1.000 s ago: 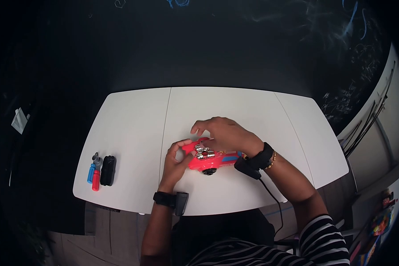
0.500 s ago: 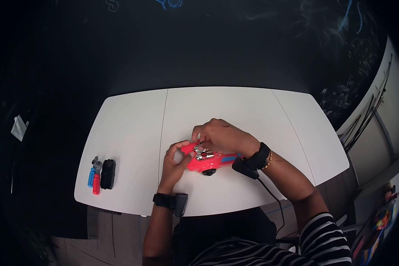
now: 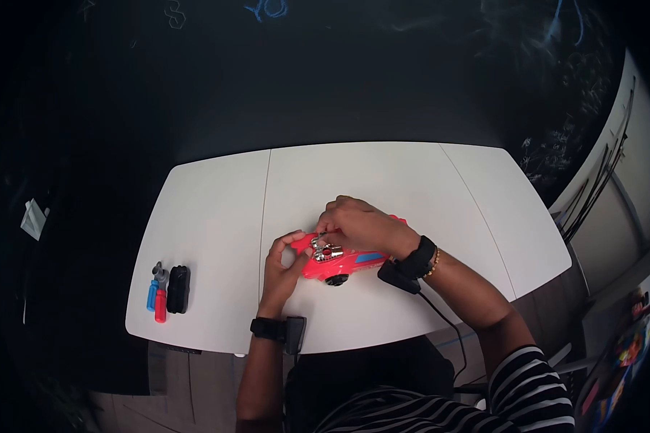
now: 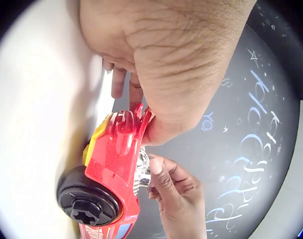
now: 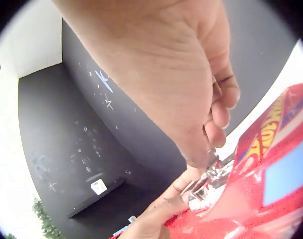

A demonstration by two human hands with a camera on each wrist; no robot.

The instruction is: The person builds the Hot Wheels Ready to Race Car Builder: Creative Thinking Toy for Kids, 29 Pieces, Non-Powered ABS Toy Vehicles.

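A red toy car (image 3: 348, 264) with a blue stripe, black wheels and a silver engine piece (image 3: 328, 252) on top sits at the table's middle. My left hand (image 3: 282, 271) grips the car's left end, thumb on top and fingers on the far side. From above, my right hand (image 3: 365, 225) reaches over the car, thumb and forefinger pinching at the silver engine piece. The left wrist view shows that pinch beside the silver engine piece (image 4: 142, 172), with a black wheel (image 4: 87, 201) nearer the camera. In the right wrist view the left fingertips lie close to the silver part.
On the white table (image 3: 209, 216), toward the left, lie a blue-handled tool (image 3: 152, 292), a red-handled tool (image 3: 161, 306) and a black case (image 3: 178, 289). A cable (image 3: 451, 325) runs from the right wrist camera past the table's front edge. A blackboard wall (image 3: 354, 79) stands behind.
My right hand has shifted slightly left, its fingers drawing together down onto the silver engine piece. The left hand keeps its grip on the car. The head view has turned a little.
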